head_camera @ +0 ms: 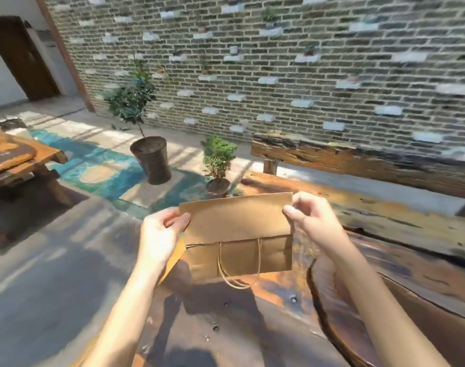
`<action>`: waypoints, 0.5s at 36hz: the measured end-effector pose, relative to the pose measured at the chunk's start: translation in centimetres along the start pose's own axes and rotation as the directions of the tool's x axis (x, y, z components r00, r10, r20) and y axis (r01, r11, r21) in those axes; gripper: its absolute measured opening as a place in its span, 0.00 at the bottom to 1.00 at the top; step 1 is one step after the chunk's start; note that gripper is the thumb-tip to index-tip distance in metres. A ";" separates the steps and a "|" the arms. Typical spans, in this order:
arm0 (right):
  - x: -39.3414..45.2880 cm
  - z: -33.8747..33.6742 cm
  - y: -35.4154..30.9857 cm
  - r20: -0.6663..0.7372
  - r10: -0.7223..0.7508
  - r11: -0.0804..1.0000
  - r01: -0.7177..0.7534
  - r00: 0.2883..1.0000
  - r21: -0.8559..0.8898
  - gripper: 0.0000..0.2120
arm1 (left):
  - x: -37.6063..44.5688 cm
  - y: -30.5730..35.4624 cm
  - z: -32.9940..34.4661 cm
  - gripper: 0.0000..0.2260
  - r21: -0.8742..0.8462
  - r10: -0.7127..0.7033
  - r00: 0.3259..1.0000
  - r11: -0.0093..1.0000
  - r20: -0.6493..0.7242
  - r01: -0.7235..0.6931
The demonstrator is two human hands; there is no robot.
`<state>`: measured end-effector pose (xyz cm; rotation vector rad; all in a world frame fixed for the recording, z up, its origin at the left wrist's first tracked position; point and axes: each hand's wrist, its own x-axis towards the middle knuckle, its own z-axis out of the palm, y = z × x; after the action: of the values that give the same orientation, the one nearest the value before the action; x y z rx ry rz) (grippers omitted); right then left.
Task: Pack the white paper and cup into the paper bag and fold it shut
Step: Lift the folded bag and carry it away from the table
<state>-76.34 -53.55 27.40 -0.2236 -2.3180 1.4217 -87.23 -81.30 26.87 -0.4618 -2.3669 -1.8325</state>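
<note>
A flat brown paper bag (pixel 238 223) is held up in the air above the wooden table (pixel 385 260). Its top part is folded down over the front, and a twine handle (pixel 239 283) hangs in a loop below its lower edge. My left hand (pixel 161 231) pinches the bag's upper left corner. My right hand (pixel 312 218) pinches the upper right corner. No white paper or cup shows anywhere in the head view.
A dark rough wooden bench (pixel 358 157) runs along the brick wall at the right. Two potted plants (pixel 150 160) (pixel 218 168) stand on the painted ground beyond the table. Another wooden table (pixel 17 157) sits at the left edge.
</note>
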 end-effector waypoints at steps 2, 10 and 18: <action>0.3 0.8 0.6 -0.050 0.036 0.999 -0.038 0.998 -0.033 0.15 | 2.1 -1.6 0.3 0.12 0.024 -0.007 0.994 1.000 0.112 0.004; -1.5 2.4 5.2 -0.152 0.257 0.942 -0.283 0.954 -0.181 0.06 | 6.8 -7.7 3.4 0.22 0.199 0.034 0.914 0.972 0.404 -0.124; -5.1 4.1 13.1 -0.270 0.488 0.825 -0.539 0.830 -0.167 0.05 | 5.2 -15.5 9.5 0.22 0.167 -0.211 0.787 0.976 0.579 0.139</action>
<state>-74.43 -52.53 12.92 -1.1020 -2.3318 1.2495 -95.96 -74.79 11.40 -0.9582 -2.9943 -1.7992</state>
